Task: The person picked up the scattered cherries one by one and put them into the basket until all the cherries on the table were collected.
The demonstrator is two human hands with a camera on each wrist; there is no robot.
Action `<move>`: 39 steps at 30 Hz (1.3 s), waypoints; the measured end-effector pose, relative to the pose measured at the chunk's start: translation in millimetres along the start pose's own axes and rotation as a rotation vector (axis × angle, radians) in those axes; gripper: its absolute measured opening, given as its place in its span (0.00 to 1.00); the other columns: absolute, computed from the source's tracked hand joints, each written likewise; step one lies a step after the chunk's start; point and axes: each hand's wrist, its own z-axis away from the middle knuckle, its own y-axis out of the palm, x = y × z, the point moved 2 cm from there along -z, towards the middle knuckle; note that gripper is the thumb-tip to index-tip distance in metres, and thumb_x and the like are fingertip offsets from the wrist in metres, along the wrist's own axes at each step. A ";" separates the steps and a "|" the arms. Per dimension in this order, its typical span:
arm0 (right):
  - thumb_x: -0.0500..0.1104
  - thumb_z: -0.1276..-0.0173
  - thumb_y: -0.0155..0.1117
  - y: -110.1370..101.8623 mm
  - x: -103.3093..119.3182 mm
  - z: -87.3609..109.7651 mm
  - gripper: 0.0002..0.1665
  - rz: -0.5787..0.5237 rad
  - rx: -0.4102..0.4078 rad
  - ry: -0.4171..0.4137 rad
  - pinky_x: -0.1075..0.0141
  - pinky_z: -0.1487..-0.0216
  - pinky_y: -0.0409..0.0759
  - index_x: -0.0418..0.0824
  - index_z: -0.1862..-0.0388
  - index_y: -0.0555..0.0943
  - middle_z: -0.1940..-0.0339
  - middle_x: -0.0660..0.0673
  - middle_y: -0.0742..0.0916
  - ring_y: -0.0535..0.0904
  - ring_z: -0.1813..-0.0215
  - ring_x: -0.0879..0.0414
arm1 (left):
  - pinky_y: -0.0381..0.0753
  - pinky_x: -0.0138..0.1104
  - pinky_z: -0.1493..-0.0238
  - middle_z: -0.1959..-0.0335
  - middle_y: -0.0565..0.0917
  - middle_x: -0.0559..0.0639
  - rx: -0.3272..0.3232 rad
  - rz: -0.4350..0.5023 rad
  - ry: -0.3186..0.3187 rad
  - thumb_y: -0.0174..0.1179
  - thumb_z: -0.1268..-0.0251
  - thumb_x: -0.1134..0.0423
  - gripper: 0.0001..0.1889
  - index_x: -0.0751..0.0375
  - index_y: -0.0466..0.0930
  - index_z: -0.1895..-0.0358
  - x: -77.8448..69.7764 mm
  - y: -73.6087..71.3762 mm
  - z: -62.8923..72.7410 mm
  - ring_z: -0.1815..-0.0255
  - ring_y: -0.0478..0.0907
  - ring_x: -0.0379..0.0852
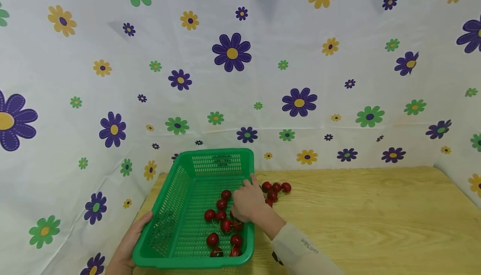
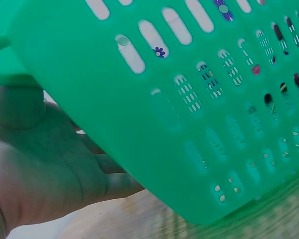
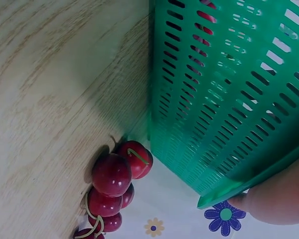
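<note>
A green plastic basket (image 1: pixel 188 262) with slotted walls holds several red cherries (image 1: pixel 212 240), mostly toward its right side. My left hand (image 1: pixel 129 241) holds the basket's left side, thumb at the rim. In the left wrist view the palm of the left hand (image 2: pixel 45 159) faces the basket wall (image 2: pixel 109 99), and its fingers pass partly behind it. Across the right rim, my right hand (image 1: pixel 248 202) grips with bent fingers, some hidden. The right wrist view shows part of the right hand (image 3: pixel 281 194) at the rim.
Outside the basket's right wall, several stemmed cherries (image 1: pixel 276 189) lie clustered on the wood-grain table (image 1: pixel 357 216). White cloth (image 1: pixel 263 83) printed with flowers stands behind the table and at both sides.
</note>
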 end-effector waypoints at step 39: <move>0.34 0.35 0.59 43.5 -103.7 62.8 0.20 -0.804 -0.249 0.393 0.66 0.79 0.68 0.32 0.44 0.76 0.70 0.46 0.82 0.71 0.76 0.58 | 0.84 0.37 0.53 0.55 0.81 0.45 0.057 0.028 0.035 0.38 0.20 0.41 0.18 0.40 0.75 0.47 1.8 1.3 -0.6 0.58 0.83 0.42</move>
